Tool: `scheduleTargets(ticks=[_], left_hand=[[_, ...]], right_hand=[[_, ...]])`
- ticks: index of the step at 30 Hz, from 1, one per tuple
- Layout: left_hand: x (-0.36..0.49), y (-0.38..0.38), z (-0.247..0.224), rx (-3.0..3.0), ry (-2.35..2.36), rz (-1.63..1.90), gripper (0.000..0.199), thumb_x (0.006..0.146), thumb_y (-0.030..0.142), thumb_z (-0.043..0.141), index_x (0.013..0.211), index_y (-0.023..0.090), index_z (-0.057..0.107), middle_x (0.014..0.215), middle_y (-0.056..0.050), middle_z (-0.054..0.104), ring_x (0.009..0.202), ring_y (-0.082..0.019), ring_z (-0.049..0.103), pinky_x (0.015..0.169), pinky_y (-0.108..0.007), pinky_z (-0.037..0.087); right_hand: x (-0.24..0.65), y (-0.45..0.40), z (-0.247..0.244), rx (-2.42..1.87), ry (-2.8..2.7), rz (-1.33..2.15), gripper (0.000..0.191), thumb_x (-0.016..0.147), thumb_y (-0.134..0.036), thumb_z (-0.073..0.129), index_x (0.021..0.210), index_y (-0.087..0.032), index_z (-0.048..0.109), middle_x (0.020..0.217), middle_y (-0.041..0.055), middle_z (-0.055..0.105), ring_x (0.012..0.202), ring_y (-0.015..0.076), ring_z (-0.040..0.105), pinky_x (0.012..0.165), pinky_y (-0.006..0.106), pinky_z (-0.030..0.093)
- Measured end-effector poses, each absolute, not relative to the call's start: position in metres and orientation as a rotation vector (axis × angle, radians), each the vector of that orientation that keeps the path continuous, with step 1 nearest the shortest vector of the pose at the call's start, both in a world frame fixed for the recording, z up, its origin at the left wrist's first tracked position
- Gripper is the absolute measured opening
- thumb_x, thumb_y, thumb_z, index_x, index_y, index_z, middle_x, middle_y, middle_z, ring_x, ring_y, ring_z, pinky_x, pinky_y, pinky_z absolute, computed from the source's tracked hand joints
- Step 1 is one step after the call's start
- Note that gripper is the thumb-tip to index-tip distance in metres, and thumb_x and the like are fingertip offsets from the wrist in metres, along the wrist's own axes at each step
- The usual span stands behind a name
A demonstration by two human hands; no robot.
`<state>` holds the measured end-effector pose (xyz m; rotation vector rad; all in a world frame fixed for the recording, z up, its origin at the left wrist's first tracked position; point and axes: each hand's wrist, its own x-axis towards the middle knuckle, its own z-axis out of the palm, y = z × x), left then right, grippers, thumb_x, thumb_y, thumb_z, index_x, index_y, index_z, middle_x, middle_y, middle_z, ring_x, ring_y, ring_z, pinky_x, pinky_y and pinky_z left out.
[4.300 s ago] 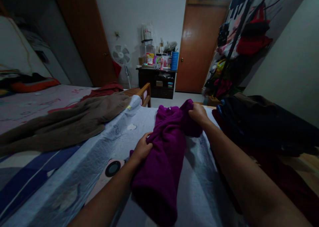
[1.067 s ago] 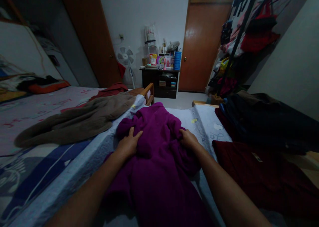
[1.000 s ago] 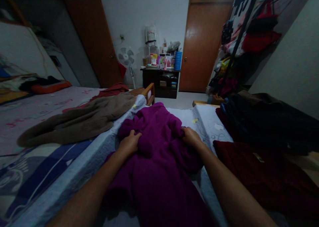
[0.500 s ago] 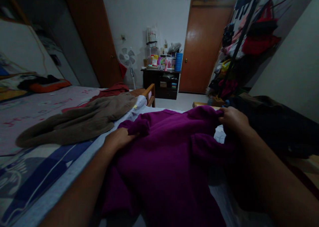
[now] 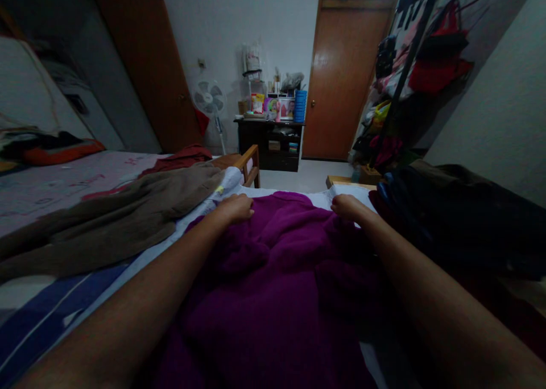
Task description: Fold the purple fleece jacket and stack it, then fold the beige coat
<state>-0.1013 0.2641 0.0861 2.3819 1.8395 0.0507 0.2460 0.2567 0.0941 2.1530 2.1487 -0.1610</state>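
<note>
A purple garment (image 5: 273, 298) lies spread in front of me over a pale cloth (image 5: 318, 198), its neckline at the far edge. My left hand (image 5: 239, 208) is closed at the garment's upper left shoulder, gripping the fabric. At the upper right shoulder my right hand (image 5: 346, 207) is also closed, with purple fabric under its fingers. The sleeves lie bunched on both sides, partly lost in shadow.
Brown trousers (image 5: 128, 212) lie on the bed (image 5: 77, 184) at the left. Dark folded clothes (image 5: 464, 218) are stacked at the right. Farther back stand a wooden bed rail (image 5: 251, 164), a fan (image 5: 210, 98) and a black cabinet (image 5: 256, 144).
Both hands have moved closer together along the garment's top edge. The garment now lies flatter, its right shoulder lowered. The view has shifted slightly to the right.
</note>
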Motion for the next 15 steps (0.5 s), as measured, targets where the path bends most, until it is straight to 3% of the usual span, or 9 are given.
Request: scheduleTargets(ticks=[6, 12, 15], left_hand=[[-0.09, 0.341, 0.045, 2.267, 1.958, 0.02, 0.033, 0.078, 0.023, 0.055, 0.106, 0.013, 0.07, 0.114, -0.014, 0.069, 0.107, -0.024, 0.064, 0.087, -0.025, 0.047], [-0.097, 0.381, 0.005, 2.088, 2.092, 0.236, 0.049, 0.09, 0.036, 0.043, 0.129, 0.008, 0.054, 0.137, -0.018, 0.054, 0.126, -0.024, 0.052, 0.095, -0.024, 0.044], [-0.096, 0.389, -0.014, 2.009, 2.074, 0.276, 0.047, 0.096, 0.036, 0.032, 0.13, 0.01, 0.051, 0.124, -0.015, 0.064, 0.106, -0.019, 0.066, 0.083, -0.024, 0.049]], right_hand=[[0.258, 0.294, 0.038, 2.285, 2.087, -0.257, 0.031, 0.093, -0.023, 0.046, 0.109, -0.011, 0.07, 0.114, 0.0174, 0.068, 0.104, 0.0235, 0.064, 0.085, 0.025, 0.045], [0.263, 0.319, 0.008, 2.34, 2.019, -0.332, 0.036, 0.095, -0.029, 0.044, 0.112, -0.011, 0.07, 0.118, 0.0178, 0.067, 0.108, 0.0243, 0.063, 0.085, 0.026, 0.047], [0.259, 0.327, 0.0, 2.371, 1.954, -0.334, 0.04, 0.096, -0.036, 0.043, 0.116, -0.011, 0.068, 0.122, 0.0191, 0.064, 0.113, 0.0252, 0.061, 0.086, 0.028, 0.047]])
